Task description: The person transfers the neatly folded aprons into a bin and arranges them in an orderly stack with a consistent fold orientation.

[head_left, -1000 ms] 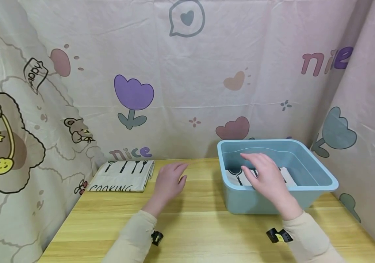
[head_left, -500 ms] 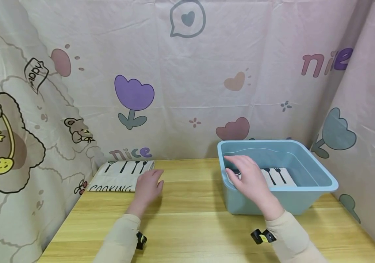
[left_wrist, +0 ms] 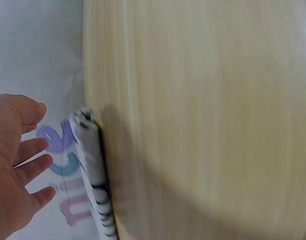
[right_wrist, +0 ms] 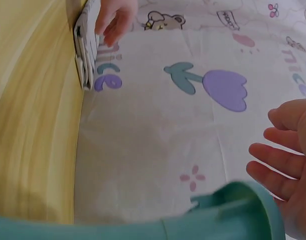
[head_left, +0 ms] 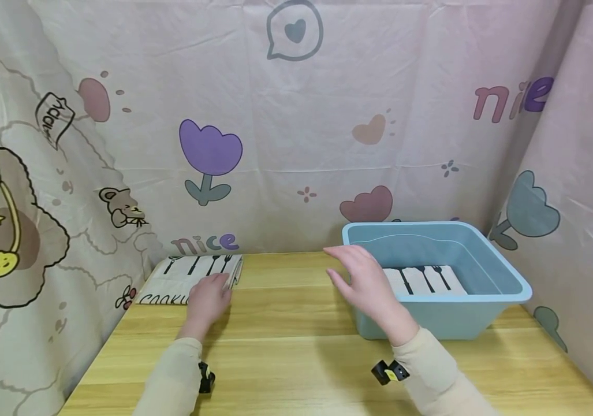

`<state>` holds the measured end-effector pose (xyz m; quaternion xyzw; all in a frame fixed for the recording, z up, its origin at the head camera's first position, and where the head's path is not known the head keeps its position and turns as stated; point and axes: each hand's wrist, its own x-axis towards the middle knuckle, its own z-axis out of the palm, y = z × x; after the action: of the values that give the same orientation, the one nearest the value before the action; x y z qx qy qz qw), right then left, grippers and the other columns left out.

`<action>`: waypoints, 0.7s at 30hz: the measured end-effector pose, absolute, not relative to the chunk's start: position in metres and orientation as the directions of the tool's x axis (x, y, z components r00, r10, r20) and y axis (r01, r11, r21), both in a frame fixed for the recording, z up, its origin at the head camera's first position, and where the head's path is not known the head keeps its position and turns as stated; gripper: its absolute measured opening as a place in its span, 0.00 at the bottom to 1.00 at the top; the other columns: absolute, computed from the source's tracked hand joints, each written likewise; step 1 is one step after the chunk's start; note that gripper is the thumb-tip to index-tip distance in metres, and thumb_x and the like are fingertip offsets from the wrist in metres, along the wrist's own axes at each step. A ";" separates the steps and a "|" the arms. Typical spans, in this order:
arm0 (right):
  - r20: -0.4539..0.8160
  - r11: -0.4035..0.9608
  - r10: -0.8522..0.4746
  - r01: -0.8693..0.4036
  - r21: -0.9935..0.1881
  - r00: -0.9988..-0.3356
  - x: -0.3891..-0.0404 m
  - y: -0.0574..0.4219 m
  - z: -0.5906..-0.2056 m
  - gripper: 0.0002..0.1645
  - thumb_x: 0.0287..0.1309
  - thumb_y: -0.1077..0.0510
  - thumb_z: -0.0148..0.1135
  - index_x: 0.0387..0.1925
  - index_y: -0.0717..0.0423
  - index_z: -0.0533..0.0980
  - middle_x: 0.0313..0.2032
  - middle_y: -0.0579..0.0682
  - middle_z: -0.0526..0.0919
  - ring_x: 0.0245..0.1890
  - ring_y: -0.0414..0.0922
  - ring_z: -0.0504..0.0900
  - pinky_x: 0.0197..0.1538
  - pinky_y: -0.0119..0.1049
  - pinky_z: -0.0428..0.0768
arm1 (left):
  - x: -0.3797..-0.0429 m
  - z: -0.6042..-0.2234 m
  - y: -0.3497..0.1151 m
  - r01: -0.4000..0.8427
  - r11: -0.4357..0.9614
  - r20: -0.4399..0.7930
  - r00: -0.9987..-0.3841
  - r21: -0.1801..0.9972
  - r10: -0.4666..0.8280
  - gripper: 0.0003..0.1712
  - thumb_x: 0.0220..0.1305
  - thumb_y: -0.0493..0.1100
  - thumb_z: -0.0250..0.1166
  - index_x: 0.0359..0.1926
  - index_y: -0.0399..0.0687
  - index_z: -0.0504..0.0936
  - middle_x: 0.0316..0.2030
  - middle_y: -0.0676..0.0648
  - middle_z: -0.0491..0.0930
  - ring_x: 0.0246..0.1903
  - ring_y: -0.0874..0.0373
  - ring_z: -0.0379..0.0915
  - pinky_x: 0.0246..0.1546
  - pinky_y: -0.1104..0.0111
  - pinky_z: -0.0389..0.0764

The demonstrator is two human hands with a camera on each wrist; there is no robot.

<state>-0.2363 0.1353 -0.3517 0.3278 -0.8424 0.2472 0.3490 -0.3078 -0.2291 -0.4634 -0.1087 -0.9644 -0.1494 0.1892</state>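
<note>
A folded white cloth (head_left: 171, 276) with black cutlery prints and the word COOKING lies at the back left of the table. My left hand (head_left: 207, 301) hovers over its near right corner, fingers relaxed and holding nothing; the left wrist view shows this hand (left_wrist: 18, 165) above the cloth's folded edge (left_wrist: 93, 165). My right hand (head_left: 364, 283) is in the air by the left rim of a blue plastic bin (head_left: 421, 318), fingers spread and holding nothing. Inside the bin lies another white cloth (head_left: 423, 280) with cutlery prints, partly hidden by the front rim and my hand.
The wooden table (head_left: 286, 358) runs between the cloth and the bin. A patterned curtain (head_left: 286, 115) hangs behind the table and along both sides. In the right wrist view the bin's rim (right_wrist: 118, 231) crosses the bottom.
Both hands have moved left. My left hand has come from beside the folded cloth to over its corner; the right hand has gone from above the bin to its left rim.
</note>
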 end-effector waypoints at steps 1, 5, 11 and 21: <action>0.748 0.658 -0.384 -0.729 -0.191 -0.542 -0.236 0.132 -0.352 0.23 0.57 0.63 0.69 0.55 0.61 0.78 0.51 0.55 0.83 0.53 0.54 0.78 0.61 0.51 0.72 | -0.308 -0.465 -0.233 0.257 0.934 0.387 -0.910 0.249 0.148 0.25 0.62 0.39 0.65 0.60 0.35 0.77 0.56 0.31 0.76 0.56 0.33 0.70 0.54 0.37 0.68; 0.749 0.629 -0.404 -0.754 -0.189 -0.524 -0.235 0.121 -0.354 0.23 0.56 0.63 0.70 0.55 0.61 0.78 0.51 0.54 0.83 0.53 0.53 0.78 0.59 0.50 0.74 | -0.309 -0.470 -0.245 0.233 0.940 0.349 -0.927 0.248 0.137 0.25 0.62 0.39 0.65 0.59 0.33 0.77 0.55 0.30 0.76 0.55 0.32 0.71 0.53 0.39 0.71; 0.748 0.606 -0.435 -0.777 -0.169 -0.502 -0.233 0.103 -0.363 0.23 0.56 0.63 0.70 0.54 0.62 0.78 0.50 0.54 0.83 0.53 0.53 0.79 0.56 0.47 0.76 | -0.308 -0.472 -0.254 0.207 0.941 0.275 -0.953 0.268 0.131 0.24 0.63 0.40 0.64 0.58 0.32 0.77 0.55 0.30 0.76 0.54 0.32 0.72 0.53 0.40 0.72; 0.695 0.601 -0.452 -0.767 -0.225 -0.559 -0.237 0.079 -0.384 0.23 0.58 0.60 0.69 0.55 0.60 0.78 0.51 0.53 0.82 0.54 0.52 0.78 0.58 0.45 0.76 | -0.307 -0.471 -0.256 0.190 0.944 0.177 -0.973 0.269 0.145 0.21 0.64 0.41 0.63 0.55 0.33 0.80 0.53 0.30 0.77 0.54 0.31 0.72 0.53 0.40 0.71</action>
<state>-0.2371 0.0794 -0.3840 0.3615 -0.8431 0.2619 0.2999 -0.3071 -0.2555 -0.4714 -0.0853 -0.9829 -0.1437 0.0774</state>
